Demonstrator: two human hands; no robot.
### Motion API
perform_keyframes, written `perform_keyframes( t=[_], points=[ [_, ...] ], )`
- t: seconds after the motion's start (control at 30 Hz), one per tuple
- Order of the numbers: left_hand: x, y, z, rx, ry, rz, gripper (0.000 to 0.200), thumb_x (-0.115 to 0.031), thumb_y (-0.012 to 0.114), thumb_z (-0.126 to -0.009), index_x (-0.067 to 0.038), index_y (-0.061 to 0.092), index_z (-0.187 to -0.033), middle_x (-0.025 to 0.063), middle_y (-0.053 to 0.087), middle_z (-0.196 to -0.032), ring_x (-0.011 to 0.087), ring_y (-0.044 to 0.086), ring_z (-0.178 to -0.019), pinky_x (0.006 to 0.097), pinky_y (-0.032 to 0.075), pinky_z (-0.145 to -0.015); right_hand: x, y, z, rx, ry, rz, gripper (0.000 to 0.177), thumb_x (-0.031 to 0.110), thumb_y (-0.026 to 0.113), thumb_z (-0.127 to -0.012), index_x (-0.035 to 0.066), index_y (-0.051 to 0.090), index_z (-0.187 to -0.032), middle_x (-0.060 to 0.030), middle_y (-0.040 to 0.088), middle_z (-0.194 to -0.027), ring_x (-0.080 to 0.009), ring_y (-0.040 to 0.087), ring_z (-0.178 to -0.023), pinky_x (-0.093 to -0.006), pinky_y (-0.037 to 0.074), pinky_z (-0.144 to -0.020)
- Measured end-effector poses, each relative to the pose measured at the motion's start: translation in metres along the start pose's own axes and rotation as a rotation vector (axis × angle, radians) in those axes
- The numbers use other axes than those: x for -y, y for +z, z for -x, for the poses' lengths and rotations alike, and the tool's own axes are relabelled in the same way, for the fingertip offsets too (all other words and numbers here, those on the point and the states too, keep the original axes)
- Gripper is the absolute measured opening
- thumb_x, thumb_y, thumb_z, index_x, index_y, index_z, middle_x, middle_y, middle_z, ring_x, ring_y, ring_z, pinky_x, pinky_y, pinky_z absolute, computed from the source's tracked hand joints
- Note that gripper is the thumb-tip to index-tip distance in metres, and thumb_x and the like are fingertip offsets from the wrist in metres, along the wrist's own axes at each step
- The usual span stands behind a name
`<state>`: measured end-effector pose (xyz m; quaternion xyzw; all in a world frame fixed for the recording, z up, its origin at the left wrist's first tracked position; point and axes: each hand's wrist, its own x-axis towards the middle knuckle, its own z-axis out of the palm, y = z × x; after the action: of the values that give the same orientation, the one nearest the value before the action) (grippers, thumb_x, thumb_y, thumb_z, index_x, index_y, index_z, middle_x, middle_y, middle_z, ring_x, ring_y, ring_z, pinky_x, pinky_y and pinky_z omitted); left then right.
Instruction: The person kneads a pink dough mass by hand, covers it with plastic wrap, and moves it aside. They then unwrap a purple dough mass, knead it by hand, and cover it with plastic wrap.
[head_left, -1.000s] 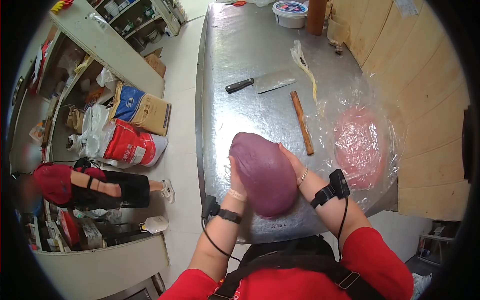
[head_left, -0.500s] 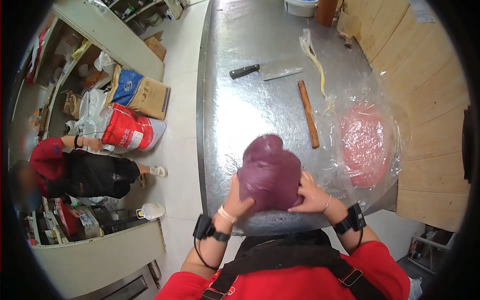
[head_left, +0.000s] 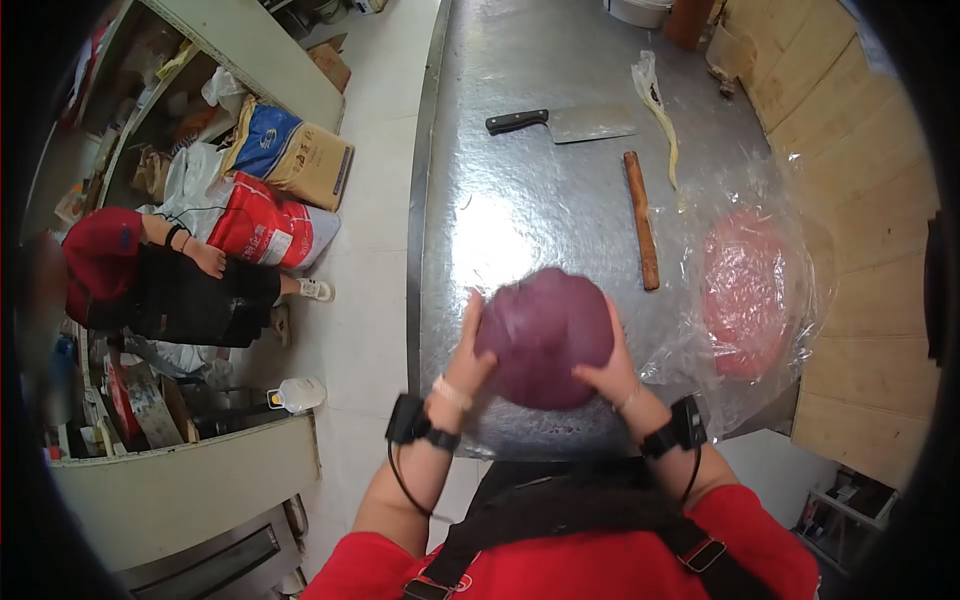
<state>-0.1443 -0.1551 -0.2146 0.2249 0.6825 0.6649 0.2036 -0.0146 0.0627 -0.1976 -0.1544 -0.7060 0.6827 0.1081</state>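
A large lump of purple dough [head_left: 548, 338] is between my two hands at the near end of the metal table [head_left: 500, 190]. My left hand [head_left: 470, 355] presses along its left side, thumb toward the near face. On the opposite side my right hand [head_left: 612, 365] cups it, with the thumb over its front. Both hands are curved round the dough; the far fingertips are partly hidden or blurred. Beyond the dough, to the right, lies a wooden rolling pin [head_left: 641, 220]. A flattened pink dough [head_left: 742, 290] rests under clear plastic film [head_left: 800, 240] at the right.
A cleaver [head_left: 590, 123] with a black handle lies farther up the table. Near it is a twisted plastic strip [head_left: 660, 120]. A white tub [head_left: 640, 10] stands at the far end. On the left, a person in a red top [head_left: 105, 255] is by shelves and sacks [head_left: 290, 150].
The dough has turned and become rounder between my hands, and my fingers have shifted along its sides. The view has shifted slightly. The other person's arm has moved off the red sack.
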Motion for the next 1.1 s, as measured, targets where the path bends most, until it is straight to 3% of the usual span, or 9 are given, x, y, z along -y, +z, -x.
perform_keyframes(
  t=[0.1, 0.17, 0.3, 0.4, 0.5, 0.7, 0.8, 0.93, 1.1],
  points=[
    [-0.002, -0.007, -0.034, 0.178, -0.577, 0.563, 0.085, -0.065, 0.043, -0.086, -0.001, 0.028, -0.14, 0.0157, 0.037, -0.139, 0.0248, 0.035, -0.129, 0.0357, 0.03, -0.106, 0.002, 0.002, -0.043, 0.15, 0.325, -0.542, 0.073, 0.039, 0.069, -0.079, 0.001, 0.038, -0.133, -0.0151, 0.048, -0.13, -0.0256, 0.047, -0.119, -0.0356, 0.038, -0.1],
    [-0.031, 0.004, -0.049, 0.101, -0.583, 0.793, 0.077, -0.06, 0.037, -0.09, -0.001, 0.03, -0.139, 0.0151, 0.039, -0.138, 0.0254, 0.038, -0.127, 0.036, 0.031, -0.106, 0.011, -0.002, -0.061, 0.219, 0.622, -0.947, 0.065, 0.045, 0.058, -0.087, 0.002, 0.041, -0.132, -0.0125, 0.053, -0.125, -0.0237, 0.051, -0.114, -0.034, 0.039, -0.099],
    [-0.033, 0.021, -0.034, 0.057, -0.519, 0.989, 0.074, -0.059, 0.034, -0.092, -0.001, 0.032, -0.138, 0.0156, 0.041, -0.136, 0.0253, 0.039, -0.125, 0.0365, 0.029, -0.107, 0.034, -0.002, -0.056, 0.22, 0.669, -1.021, 0.066, 0.052, 0.049, -0.09, 0.003, 0.041, -0.133, -0.0123, 0.051, -0.127, -0.0228, 0.048, -0.117, -0.0331, 0.038, -0.1],
    [-0.024, 0.003, -0.014, -0.07, -0.704, 0.417, 0.078, -0.06, 0.035, -0.091, 0.0, 0.029, -0.139, 0.0197, 0.034, -0.14, 0.0307, 0.034, -0.128, 0.0389, 0.026, -0.108, 0.004, -0.031, -0.041, 0.121, 0.556, -0.537, 0.073, 0.048, 0.053, -0.089, 0.002, 0.026, -0.14, -0.014, 0.036, -0.139, -0.0249, 0.035, -0.129, -0.0336, 0.031, -0.105],
    [-0.041, -0.009, 0.019, -0.282, -0.295, -0.652, 0.075, -0.055, 0.037, -0.092, 0.001, 0.024, -0.141, 0.0243, 0.017, -0.146, 0.0381, 0.023, -0.133, 0.0417, 0.022, -0.109, -0.002, -0.048, -0.007, 0.003, 0.154, -0.111, 0.085, 0.042, 0.057, -0.088, 0.003, 0.007, -0.144, -0.0154, 0.017, -0.148, -0.0277, 0.018, -0.137, -0.0362, 0.021, -0.11],
    [-0.014, 0.007, 0.019, -0.144, 0.21, -0.708, 0.064, -0.028, 0.039, -0.092, 0.0, 0.015, -0.143, 0.0262, 0.006, -0.149, 0.0403, 0.013, -0.137, 0.0421, 0.018, -0.111, -0.032, -0.016, 0.032, -0.176, 0.015, -0.055, 0.085, 0.037, 0.056, -0.089, 0.003, 0.002, -0.145, -0.0193, 0.01, -0.149, -0.0285, 0.013, -0.138, -0.038, 0.015, -0.111],
    [0.019, 0.013, -0.027, -0.056, -0.065, -0.057, 0.071, -0.046, 0.035, -0.089, -0.002, 0.021, -0.142, 0.0215, 0.018, -0.146, 0.0357, 0.022, -0.134, 0.0419, 0.022, -0.11, -0.022, 0.004, -0.015, -0.159, -0.018, -0.221, 0.075, 0.037, 0.05, -0.092, 0.001, 0.01, -0.145, -0.0176, 0.02, -0.148, -0.0263, 0.019, -0.137, -0.0345, 0.018, -0.11],
    [0.015, 0.024, -0.068, 0.09, -0.452, 0.737, 0.082, -0.067, 0.03, -0.086, -0.005, 0.029, -0.141, 0.0151, 0.034, -0.142, 0.0299, 0.037, -0.127, 0.042, 0.03, -0.106, -0.012, 0.015, -0.072, 0.166, 0.624, -0.891, 0.076, 0.059, 0.043, -0.089, 0.002, 0.031, -0.139, -0.0125, 0.038, -0.14, -0.024, 0.039, -0.125, -0.0337, 0.031, -0.104],
    [-0.032, 0.03, -0.08, 0.125, -0.517, 0.981, 0.077, -0.065, 0.031, -0.089, -0.007, 0.033, -0.139, 0.0131, 0.039, -0.14, 0.0283, 0.041, -0.125, 0.0422, 0.033, -0.105, -0.005, 0.023, -0.087, 0.059, 0.502, -0.956, 0.078, 0.065, 0.043, -0.086, 0.004, 0.041, -0.134, -0.0126, 0.048, -0.131, -0.0231, 0.047, -0.116, -0.0346, 0.037, -0.099]
  ],
)
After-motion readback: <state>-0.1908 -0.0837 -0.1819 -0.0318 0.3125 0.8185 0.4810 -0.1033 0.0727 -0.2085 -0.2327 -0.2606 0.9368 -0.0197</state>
